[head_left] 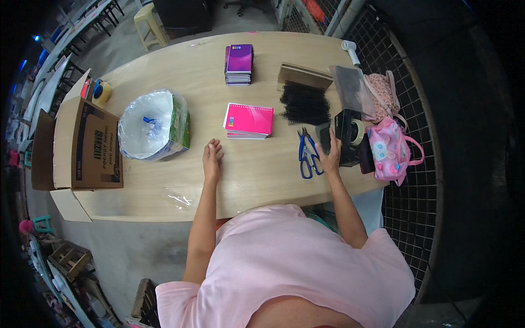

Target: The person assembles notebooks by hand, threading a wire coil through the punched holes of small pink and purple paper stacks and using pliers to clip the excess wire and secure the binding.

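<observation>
My left hand rests on the table with its fingers curled in and nothing visible in them. To its upper right lies a small stack of pink spiral memo pads. At the right, my right hand grips a small dark, flat object, whose kind I cannot make out. Just left of that hand lie blue-handled cutting tools, with their tips pointing away from me. A black tape dispenser stands right beside the hand. Beyond it is a pile of black binding coils.
A taller stack of purple memo pads stands farther back. On the left are a plastic-lined bin and an open cardboard carton. A pink handbag and a patterned pouch line the right edge, against a wire mesh.
</observation>
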Available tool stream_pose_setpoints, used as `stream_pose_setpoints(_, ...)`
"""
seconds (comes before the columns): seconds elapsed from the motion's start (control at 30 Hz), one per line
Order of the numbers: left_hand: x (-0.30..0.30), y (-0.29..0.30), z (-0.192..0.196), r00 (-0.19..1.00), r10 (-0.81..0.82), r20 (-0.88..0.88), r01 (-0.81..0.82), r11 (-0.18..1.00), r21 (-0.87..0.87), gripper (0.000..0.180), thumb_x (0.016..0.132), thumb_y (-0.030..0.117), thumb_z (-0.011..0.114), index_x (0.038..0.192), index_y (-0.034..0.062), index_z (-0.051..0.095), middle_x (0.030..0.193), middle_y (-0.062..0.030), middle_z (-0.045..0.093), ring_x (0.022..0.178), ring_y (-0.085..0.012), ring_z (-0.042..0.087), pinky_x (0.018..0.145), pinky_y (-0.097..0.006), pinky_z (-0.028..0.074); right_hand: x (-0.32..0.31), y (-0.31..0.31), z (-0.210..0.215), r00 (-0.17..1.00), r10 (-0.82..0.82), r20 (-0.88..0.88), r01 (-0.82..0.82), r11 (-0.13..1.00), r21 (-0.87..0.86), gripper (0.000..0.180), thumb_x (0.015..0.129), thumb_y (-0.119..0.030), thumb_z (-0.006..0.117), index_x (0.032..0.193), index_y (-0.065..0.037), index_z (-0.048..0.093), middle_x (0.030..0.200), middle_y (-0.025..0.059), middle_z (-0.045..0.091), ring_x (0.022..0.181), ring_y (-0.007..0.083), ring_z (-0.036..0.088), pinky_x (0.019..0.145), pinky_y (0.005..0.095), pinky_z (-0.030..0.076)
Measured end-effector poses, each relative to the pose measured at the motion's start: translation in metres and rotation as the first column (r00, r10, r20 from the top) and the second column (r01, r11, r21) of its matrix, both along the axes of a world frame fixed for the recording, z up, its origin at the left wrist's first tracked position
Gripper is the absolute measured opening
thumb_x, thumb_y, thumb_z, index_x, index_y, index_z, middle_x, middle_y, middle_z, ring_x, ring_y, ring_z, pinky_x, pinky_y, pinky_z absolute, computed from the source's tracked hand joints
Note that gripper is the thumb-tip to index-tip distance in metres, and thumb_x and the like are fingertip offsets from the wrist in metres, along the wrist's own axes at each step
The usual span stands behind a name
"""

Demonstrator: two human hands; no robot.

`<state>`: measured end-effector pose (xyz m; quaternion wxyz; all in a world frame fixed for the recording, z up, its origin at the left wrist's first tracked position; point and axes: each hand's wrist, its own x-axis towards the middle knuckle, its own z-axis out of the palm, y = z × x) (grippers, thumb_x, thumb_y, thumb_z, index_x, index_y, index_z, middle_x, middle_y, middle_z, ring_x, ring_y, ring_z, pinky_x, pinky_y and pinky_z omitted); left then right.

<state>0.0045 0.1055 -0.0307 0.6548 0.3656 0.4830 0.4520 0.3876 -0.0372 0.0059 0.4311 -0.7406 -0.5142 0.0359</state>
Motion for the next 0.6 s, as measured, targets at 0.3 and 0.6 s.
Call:
stream_pose_setpoints(0.3, 0.004, -0.006, 0.003, 0.995, 0.038, -0.091, -0.032, 0.998, 0.059, 0.050, 0.104, 0.036, 0.049, 0.141, 0.0030, 0.045, 0.136, -0.0079, 0.055, 0.118, -0.0161, 0.053, 0.095, -0.031, 0.044, -0.034, -0.011, 0.016, 0.949, -0.236, 0.208, 0.282, 0.931, -0.231, 0.092, 0.077, -0.034, 0.082, 0.151, -0.008, 0.034, 0.124, 0.0241, 0.044, 0.117, 0.0420, 0.045, 0.099, 0.0511, 0.039)
stream_pose_setpoints(0.6, 0.003, -0.006, -0.016, 0.994, 0.036, -0.103, -0.018, 0.986, 0.165, 0.046, 0.101, 0.027, 0.057, 0.139, 0.0014, 0.046, 0.133, -0.0079, 0.056, 0.115, -0.0131, 0.053, 0.091, -0.027, 0.045, -0.092, -0.061, -0.003, 0.918, -0.133, 0.373, 0.313, 0.821, -0.478, 0.082, 0.072, -0.040, 0.080, 0.138, -0.009, 0.042, 0.132, 0.0220, 0.044, 0.122, 0.0421, 0.043, 0.099, 0.0589, 0.037)
